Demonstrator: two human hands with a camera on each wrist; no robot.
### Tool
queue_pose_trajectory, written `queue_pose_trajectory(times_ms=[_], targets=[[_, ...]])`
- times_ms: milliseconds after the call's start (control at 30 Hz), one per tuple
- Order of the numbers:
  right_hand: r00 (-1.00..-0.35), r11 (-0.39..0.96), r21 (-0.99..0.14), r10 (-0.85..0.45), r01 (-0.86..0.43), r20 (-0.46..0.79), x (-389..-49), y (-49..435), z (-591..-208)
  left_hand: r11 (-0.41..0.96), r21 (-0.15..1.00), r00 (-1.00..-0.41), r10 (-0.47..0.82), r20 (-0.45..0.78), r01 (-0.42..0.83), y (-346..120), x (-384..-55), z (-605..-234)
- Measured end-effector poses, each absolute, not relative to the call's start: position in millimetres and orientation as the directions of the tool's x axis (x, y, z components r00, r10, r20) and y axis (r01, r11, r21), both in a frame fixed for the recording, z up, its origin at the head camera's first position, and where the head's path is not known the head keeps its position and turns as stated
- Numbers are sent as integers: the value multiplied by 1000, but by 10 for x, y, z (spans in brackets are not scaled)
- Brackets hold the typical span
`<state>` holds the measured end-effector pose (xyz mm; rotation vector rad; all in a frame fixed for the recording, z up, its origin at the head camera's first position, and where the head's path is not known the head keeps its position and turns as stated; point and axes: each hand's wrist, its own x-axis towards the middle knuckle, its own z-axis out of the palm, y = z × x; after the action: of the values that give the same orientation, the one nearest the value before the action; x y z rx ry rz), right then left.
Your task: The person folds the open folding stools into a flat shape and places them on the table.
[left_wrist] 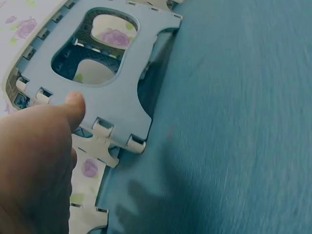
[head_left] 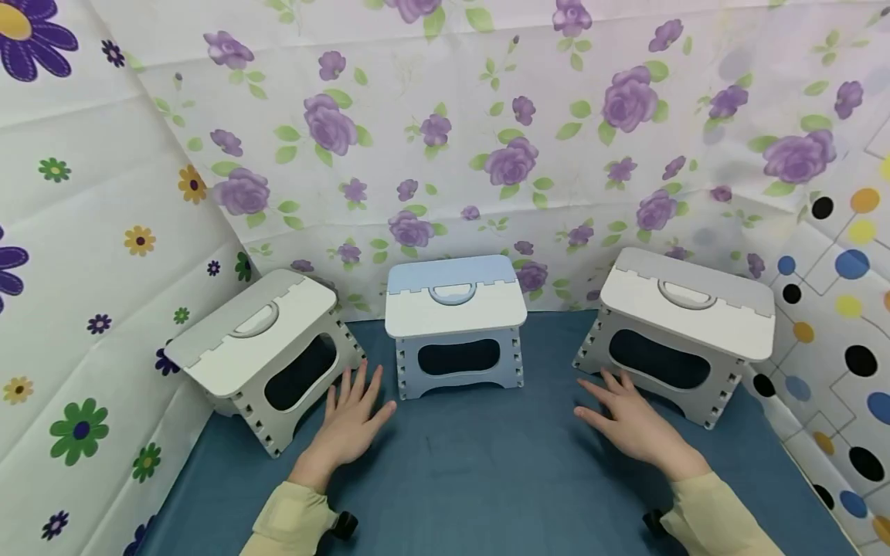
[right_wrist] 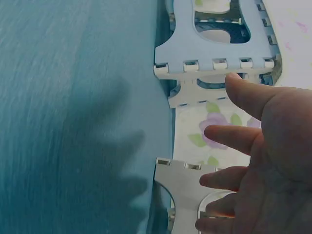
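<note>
Right now, three folding step stools are standing upright along the back of a blue tabletop [head_left: 487, 479]. On the left, a grey-and-white stool [head_left: 257, 340] is sitting at an angle, its front turning in toward the middle. Dead centre, a blue-and-white stool [head_left: 456, 318] is facing straight forward, a blue handle [head_left: 452, 302] showing in its top. Over on the right, a second grey-and-white stool [head_left: 677, 320] is angling inward too, mirroring the first.

And the hands! The left hand [head_left: 350, 425] is hovering beside the left stool's front, fingers spreading wide and grasping nothing; whether a fingertip is touching that stool, I'm not able to tell. Its thumb is pointing toward the centre stool, and in the left wrist view it is overlapping the blue front panel. The right hand [head_left: 636, 425] is matching it near the right stool, fingers fanning out, released, gripping nothing; contact there is staying unclear as well. Both are casting soft shadows on the blue surface.

Pale yellow sleeves [head_left: 288, 517] are covering the forearms. Behind the stools, a white cloth with purple roses [head_left: 431, 185] is hanging, while a daisy-print cloth [head_left: 104, 278] is flanking the left and a dotted cloth [head_left: 834, 371] is closing off the right.
</note>
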<state>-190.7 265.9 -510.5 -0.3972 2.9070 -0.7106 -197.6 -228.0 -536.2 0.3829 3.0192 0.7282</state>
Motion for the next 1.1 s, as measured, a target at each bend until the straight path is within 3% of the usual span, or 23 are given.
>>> queue_pose_trajectory(times_ms=[367,767,967,1100], targets=[[-969,732,-652,-245,-199,20,-1910,2573,-5001,684,724,-994,107,25,92,-2076,-2026,-5158],[-969,587,-789,-244,-183,43,-1977,2344,-4938,543,840,-998,-55,29,-5,-1913,-2072,-5111],[-973,512,-845,-227,-157,43,-2040,2274,-4936,376,926,-995,-104,-1,-41,-1766,-2158,-5015],[-972,393,-912,-233,-113,20,-2133,2171,-4918,246,968,-993,-111,-26,-53,-1688,-2261,-4952]])
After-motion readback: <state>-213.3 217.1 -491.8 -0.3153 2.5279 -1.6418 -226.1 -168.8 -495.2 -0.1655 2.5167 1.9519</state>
